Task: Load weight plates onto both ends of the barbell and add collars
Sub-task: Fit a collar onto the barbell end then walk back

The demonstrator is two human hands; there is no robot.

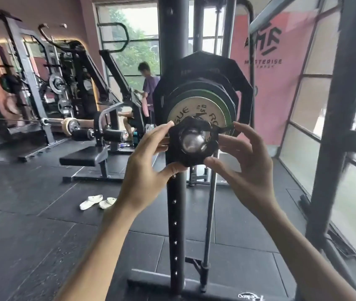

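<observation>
Most of the barbell (193, 142) is hidden behind the plates; only its shiny end shows, a bit blurred. The collar (194, 159) covers part of the white plate's (183, 109) lettering. Collar sits round the bar end, in front of that plate, btwn both hands. Left hand (146, 164) pinches its left side, fingers on top, thumb below. Right hand (246, 161) pinches the right side, thumb under, index by the lever. Plate reads "GUE" & "RO". Pink banner (270, 83) reads "STERISE", start blurred.

Black mat floor (42, 246), daylit windows (139, 40)
</observation>
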